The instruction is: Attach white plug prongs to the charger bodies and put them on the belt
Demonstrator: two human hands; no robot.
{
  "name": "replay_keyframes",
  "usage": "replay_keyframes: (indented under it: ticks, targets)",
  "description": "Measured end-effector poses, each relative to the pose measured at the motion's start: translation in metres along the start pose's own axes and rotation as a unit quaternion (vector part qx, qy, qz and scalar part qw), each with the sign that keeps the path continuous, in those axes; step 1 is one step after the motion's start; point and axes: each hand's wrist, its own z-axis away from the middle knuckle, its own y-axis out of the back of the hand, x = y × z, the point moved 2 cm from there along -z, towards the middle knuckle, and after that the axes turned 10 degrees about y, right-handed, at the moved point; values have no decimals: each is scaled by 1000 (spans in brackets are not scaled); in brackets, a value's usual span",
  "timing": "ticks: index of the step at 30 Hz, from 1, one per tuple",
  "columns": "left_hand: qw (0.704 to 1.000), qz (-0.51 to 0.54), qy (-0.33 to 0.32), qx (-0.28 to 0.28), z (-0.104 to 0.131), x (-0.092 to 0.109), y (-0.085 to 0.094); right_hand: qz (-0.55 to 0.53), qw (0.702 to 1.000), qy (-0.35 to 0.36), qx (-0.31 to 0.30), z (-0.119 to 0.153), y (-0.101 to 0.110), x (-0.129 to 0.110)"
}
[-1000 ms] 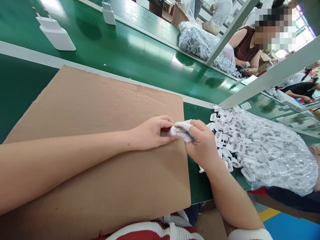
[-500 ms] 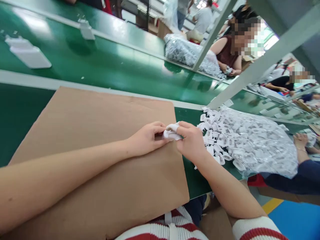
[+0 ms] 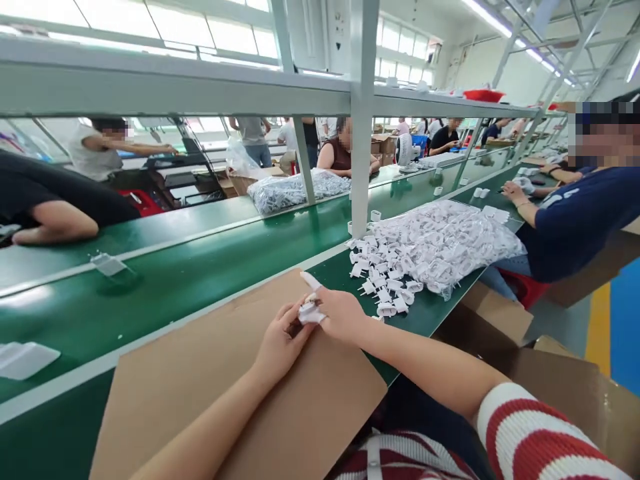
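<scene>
Over the cardboard sheet (image 3: 200, 393), both hands meet at a small white plastic plug part (image 3: 311, 313). My left hand (image 3: 279, 339) closes its fingers and thumb on the part's left side. From the other side, my right hand (image 3: 344, 313) grips the same part, with the index finger raised and wrapped in a white cover (image 3: 311, 281). Fingers hide much of the part. To the right of my right hand lie loose white plug parts (image 3: 385, 290), several showing two pins.
A clear plastic bag of white plug parts (image 3: 445, 247) lies behind the loose ones. Beyond the cardboard runs a green conveyor belt (image 3: 215, 257) carrying white chargers. A grey upright post (image 3: 361, 133) stands near the pile. A person in dark blue (image 3: 585, 213) sits at right.
The head view has tilted up and turned, bringing the shelf and room into sight. Both hands still hold the white plug part, and my right index finger is now raised.
</scene>
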Motion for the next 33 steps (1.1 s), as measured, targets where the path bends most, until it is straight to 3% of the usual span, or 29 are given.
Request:
replay_keyframes:
  ticks: [2,5,8,11,16,22,24,29,33]
  targets:
    - [1000,-26,-10,-10,1,1,1,5,1000,10,9,21,4,6]
    - [999,-50,3,-6,2,2,3,86,992,58,74,66,14,29]
    - [998,-46,28,-7,1,1,2,171,975,-83,111,109,24,70]
    - [998,-45,35,-9,0,-2,2,179,955,-228,58,128,31,100]
    - [997,-51,51,-21,-1,-3,4,111,960,-256,-17,101,26,92]
    - [998,-49,45,-20,0,-3,4,43,986,-150,-57,68,21,75]
    - [998,-48,46,-18,-1,-3,4,77,982,-170,-38,57,32,85]
    - [998,-42,48,-17,0,0,4,138,941,-308,-24,10,66,134]
    - [998,-47,45,-18,-1,-1,5,147,917,-369,-30,-32,79,170]
